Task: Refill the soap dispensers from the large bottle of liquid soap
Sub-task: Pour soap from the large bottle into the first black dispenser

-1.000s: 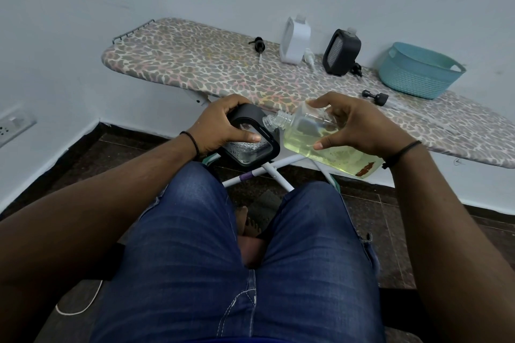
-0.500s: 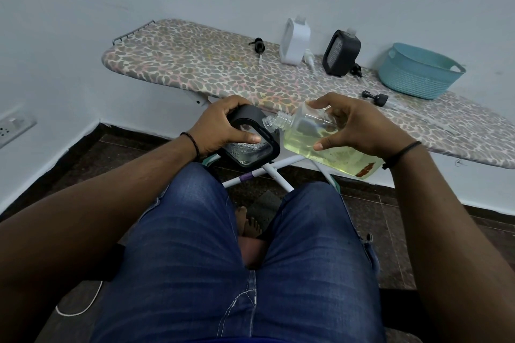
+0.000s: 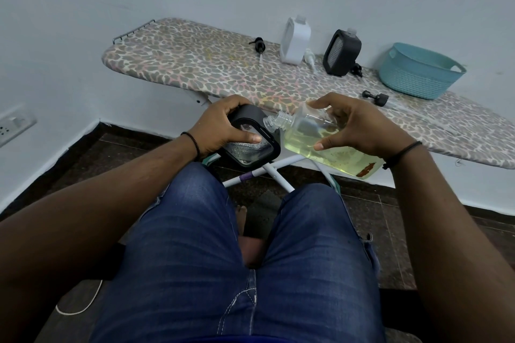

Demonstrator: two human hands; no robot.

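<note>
A leopard-print ironing board (image 3: 195, 64) fills the far side. Near it, the left hand (image 3: 223, 125) grips a black dispenser (image 3: 250, 145) — the right hand (image 3: 359, 128) clasps the soap bottle (image 3: 306, 136), its tilt unchanged from a second ago; pouring looks ongoing.

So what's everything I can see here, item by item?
Large soap bottle: 1, clear with yellow liquid, tilted in right hand, uncapped neck at the held dispenser.
Held dispenser: 1, black, in left hand.
Black dispenser: 1, standing on board.
White dispenser: 1, standing on board.
Pump heads: 3 black, 1 white, loose on board.
Basket: 1, teal, board's right.
Ironing board: 1, leopard print.
Wall socket: 1, white, left.
Left hand: grips dispenser.
Right hand: holds bottle.
</note>
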